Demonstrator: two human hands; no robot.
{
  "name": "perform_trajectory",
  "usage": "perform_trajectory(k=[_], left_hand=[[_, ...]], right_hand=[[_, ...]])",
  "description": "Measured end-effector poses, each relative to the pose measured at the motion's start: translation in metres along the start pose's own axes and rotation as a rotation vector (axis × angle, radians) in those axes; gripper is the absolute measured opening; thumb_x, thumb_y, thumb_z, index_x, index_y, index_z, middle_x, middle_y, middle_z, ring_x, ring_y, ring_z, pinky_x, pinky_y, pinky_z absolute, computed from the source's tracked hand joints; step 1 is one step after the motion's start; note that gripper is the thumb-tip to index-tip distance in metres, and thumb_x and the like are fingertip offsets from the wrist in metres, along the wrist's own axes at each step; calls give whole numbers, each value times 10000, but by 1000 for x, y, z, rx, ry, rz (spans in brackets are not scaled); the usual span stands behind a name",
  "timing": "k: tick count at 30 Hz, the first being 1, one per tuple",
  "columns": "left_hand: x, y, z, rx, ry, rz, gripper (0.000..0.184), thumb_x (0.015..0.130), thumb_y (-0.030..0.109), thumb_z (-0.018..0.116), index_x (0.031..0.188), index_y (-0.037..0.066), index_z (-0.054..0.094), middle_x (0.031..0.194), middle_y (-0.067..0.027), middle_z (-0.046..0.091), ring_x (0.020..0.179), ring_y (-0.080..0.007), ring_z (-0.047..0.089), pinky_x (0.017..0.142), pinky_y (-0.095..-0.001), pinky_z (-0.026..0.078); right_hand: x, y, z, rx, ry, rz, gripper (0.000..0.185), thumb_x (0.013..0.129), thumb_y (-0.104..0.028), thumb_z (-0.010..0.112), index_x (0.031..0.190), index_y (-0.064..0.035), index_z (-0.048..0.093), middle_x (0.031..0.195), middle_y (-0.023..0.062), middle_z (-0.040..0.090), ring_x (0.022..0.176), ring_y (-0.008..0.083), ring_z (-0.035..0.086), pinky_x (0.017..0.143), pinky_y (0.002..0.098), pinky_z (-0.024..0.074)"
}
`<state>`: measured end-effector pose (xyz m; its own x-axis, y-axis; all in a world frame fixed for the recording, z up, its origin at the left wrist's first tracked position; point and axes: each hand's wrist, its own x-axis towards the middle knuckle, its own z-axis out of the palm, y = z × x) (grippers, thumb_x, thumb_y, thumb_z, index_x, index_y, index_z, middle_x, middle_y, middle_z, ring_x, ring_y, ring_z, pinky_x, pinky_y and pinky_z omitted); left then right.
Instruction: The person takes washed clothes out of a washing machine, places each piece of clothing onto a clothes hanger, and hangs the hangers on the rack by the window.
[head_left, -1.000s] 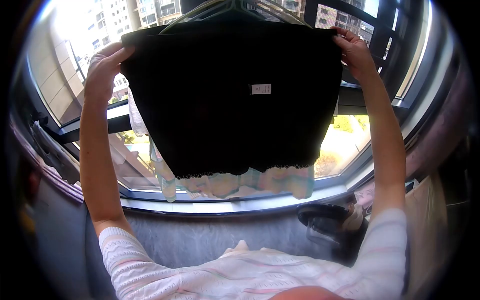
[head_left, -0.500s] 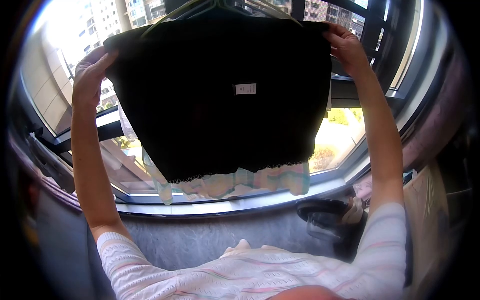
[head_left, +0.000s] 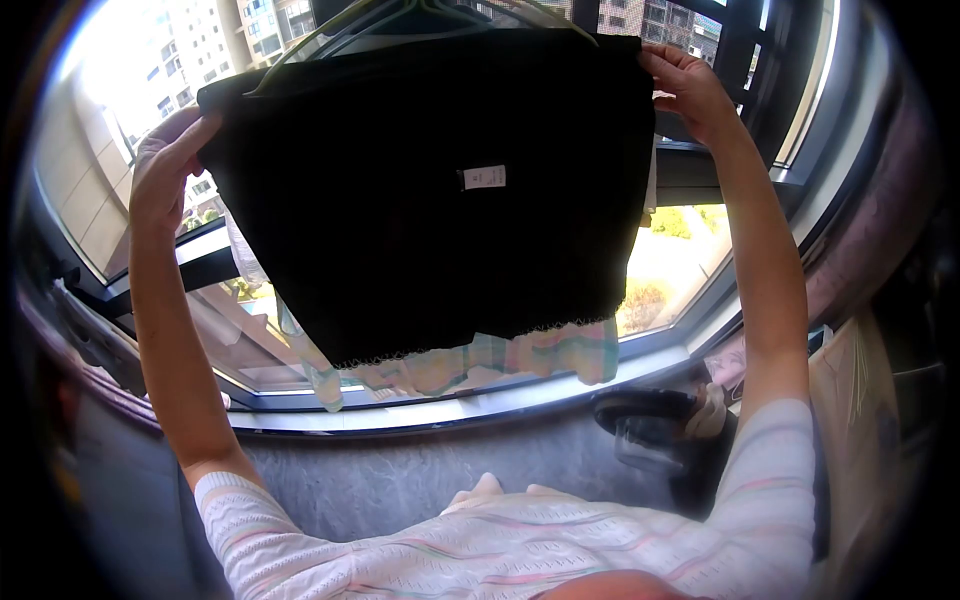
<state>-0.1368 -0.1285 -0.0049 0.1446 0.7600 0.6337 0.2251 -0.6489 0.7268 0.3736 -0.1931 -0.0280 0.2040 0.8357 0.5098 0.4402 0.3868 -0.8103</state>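
A black garment [head_left: 420, 250] with a small white label [head_left: 484, 177] and a scalloped hem hangs spread out in front of me. My left hand [head_left: 165, 165] pinches its upper left corner, thumb in front. At the upper right corner, my right hand [head_left: 695, 92] grips the edge between thumb and fingers. A yellow-green hanger [head_left: 335, 38] shows above the top edge, its arms overlapping the cloth near both ends. Behind the garment hang pastel checked cloths [head_left: 560, 358], mostly hidden by it.
Large windows with dark frames [head_left: 690, 178] curve around me, with buildings outside. Below runs a pale sill [head_left: 480, 412] over a grey marbled floor [head_left: 400, 470]. A dark round-topped object [head_left: 645, 408] stands at lower right, and pink fabric [head_left: 870, 245] hangs at the right.
The garment has shifted slightly left and up at its top. My left hand has moved a little outward to the left; my right hand stays near its corner.
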Motion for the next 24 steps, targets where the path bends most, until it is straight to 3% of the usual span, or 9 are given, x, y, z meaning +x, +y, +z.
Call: perform_trajectory(k=[6,9,16,24], left_hand=[[-10,-15,-9,-14,66,39,264,764,192,665,983,48,632,727,10,599,481,-12,418,449,-149,337],[-11,-24,-11,-57,118,64,253,765,197,664,973,55,639,730,17,594,495,-13,417,460,-156,341],[-11,-35,-11,-6,159,132,273,773,194,655,1011,62,632,874,-18,639,599,-30,486,493,-162,356],[-13,-38,-9,50,220,168,281,781,165,644,1039,58,617,929,-28,639,735,-40,547,544,-166,372]], right_hand=[[-10,10,-6,-62,42,13,325,802,-369,605,1024,-132,595,846,-13,622,778,83,579,657,230,435],[-26,12,-6,-64,105,4,252,805,-306,608,988,-133,617,851,-12,637,754,70,578,607,209,440],[-60,31,-19,-61,134,80,234,811,-261,606,983,-102,616,836,3,645,704,58,582,584,210,455],[-101,46,-35,-18,163,193,198,814,-214,601,969,-92,615,819,4,638,693,63,582,579,202,450]])
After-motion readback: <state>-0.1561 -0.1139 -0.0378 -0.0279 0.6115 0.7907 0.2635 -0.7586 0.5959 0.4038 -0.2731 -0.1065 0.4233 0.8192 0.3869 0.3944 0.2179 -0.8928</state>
